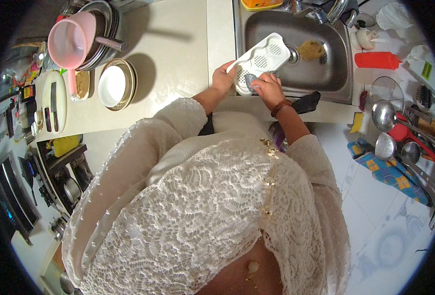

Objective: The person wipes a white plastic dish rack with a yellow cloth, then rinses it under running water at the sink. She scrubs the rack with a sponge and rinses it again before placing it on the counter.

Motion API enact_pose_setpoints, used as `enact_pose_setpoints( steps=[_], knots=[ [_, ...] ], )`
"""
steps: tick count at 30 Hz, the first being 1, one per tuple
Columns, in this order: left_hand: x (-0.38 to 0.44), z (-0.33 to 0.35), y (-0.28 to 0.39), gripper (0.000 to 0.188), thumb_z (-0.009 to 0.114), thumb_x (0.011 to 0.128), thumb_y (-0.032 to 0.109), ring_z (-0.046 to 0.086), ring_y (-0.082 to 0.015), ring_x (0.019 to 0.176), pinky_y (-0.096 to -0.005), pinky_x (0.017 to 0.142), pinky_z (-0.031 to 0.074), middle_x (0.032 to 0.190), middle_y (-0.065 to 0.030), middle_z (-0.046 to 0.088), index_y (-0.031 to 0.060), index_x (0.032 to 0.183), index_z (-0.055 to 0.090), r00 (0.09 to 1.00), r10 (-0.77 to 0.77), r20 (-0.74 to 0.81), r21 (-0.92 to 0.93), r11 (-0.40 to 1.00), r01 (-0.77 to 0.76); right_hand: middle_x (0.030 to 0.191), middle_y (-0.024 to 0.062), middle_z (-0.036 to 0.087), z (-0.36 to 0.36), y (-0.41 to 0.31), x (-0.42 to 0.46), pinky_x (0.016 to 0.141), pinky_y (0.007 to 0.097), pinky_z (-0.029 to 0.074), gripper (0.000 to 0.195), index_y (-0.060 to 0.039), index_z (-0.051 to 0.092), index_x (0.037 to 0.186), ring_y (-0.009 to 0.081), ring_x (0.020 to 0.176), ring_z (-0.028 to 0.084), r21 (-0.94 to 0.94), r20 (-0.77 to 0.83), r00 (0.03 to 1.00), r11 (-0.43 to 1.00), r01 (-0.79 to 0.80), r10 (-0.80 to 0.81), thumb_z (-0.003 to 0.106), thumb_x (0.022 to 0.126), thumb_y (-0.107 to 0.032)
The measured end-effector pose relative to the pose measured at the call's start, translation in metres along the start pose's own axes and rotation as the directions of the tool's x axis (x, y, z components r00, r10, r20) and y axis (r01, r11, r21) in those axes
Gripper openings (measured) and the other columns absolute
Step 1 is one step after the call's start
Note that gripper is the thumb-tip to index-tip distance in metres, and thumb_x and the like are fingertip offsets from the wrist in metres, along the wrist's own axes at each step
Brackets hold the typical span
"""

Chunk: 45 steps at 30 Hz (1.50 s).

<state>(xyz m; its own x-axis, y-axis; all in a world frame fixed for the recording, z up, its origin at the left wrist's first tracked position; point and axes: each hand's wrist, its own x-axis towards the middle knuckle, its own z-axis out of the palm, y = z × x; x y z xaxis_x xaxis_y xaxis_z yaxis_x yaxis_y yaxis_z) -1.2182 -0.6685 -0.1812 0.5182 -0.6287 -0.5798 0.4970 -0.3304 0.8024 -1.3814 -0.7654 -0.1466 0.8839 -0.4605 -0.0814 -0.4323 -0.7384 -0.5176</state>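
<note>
A white plastic rack with perforated round hollows (260, 61) is held tilted over the near left side of a steel sink (265, 24). My left hand (223, 78) grips its left edge. In my right hand (268, 87) is a grey scrubbing pad (251, 82), pressed against the rack's near end. Beside the drain (293, 55), in the sink, lies a yellowish-brown sponge-like clump (311, 50) with a dark patch at its right. A black cloth (306, 103) hangs over the sink's front edge, near my right wrist.
Left on the counter (177, 66) stand stacked bowls (112, 86), metal pans with a pink dipper (70, 40) on top, and a white cutting board with knives (53, 105). At the right are a red squeeze bottle (377, 60), hanging ladles (383, 115) and a checked cloth (389, 171). The faucet (320, 15) rises behind.
</note>
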Motion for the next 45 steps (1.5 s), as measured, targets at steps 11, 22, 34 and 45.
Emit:
enact_pose_setpoints(
  steps=[11, 22, 34, 45],
  knots=[
    [0.011, -0.001, -0.008, 0.032, 0.061, 0.09, 0.018, 0.05, -0.0081, 0.055, -0.0231, 0.044, 0.037, 0.084, -0.0038, 0.065, 0.0062, 0.12, 0.059, 0.999, -0.007, -0.044, -0.062, 0.998, 0.005, 0.092, 0.0005, 0.058, 0.016, -0.017, 0.005, 0.086, 0.0411, 0.033, 0.012, -0.0215, 0.069, 0.089, 0.0228, 0.098, 0.052, 0.029, 0.045, 0.999, 0.999, -0.014, 0.013, 0.064, 0.078, -0.021],
    [0.013, -0.025, 0.006, 0.042, 0.045, 0.098, 0.037, 0.058, -0.01, 0.068, -0.0242, 0.053, 0.046, 0.093, -0.0028, 0.064, 0.0061, 0.126, 0.05, 0.959, -0.201, 0.2, -0.167, 0.957, 0.236, 0.094, 0.0036, 0.062, -0.008, -0.009, 0.023, 0.087, 0.0391, 0.035, 0.014, -0.0163, 0.068, 0.093, 0.0252, 0.098, 0.055, 0.066, -0.168, 0.964, 0.978, -0.199, 0.207, 0.066, 0.08, -0.019],
    [0.014, -0.03, 0.006, 0.038, 0.046, 0.095, 0.045, 0.05, -0.0092, 0.061, -0.0249, 0.05, 0.039, 0.077, 0.0017, 0.058, 0.0114, 0.11, 0.058, 0.95, -0.244, 0.197, -0.128, 0.954, 0.271, 0.111, 0.008, 0.06, 0.002, -0.04, 0.062, 0.094, 0.041, 0.033, 0.027, -0.0121, 0.064, 0.11, 0.0242, 0.112, 0.049, -0.233, 0.013, 0.983, 0.956, -0.178, 0.186, 0.057, 0.085, -0.018],
    [0.004, -0.017, 0.021, 0.043, 0.044, 0.097, 0.046, 0.059, -0.0136, 0.092, -0.0299, 0.076, 0.051, 0.107, -0.0017, 0.061, 0.0121, 0.121, 0.053, 0.943, -0.228, 0.244, -0.225, 0.932, 0.284, 0.104, 0.0107, 0.063, -0.014, -0.058, 0.059, 0.089, 0.0385, 0.036, 0.023, -0.008, 0.059, 0.103, 0.0266, 0.105, 0.055, -0.067, -0.058, 0.99, 0.989, -0.131, 0.128, 0.043, 0.089, -0.015]
  ],
)
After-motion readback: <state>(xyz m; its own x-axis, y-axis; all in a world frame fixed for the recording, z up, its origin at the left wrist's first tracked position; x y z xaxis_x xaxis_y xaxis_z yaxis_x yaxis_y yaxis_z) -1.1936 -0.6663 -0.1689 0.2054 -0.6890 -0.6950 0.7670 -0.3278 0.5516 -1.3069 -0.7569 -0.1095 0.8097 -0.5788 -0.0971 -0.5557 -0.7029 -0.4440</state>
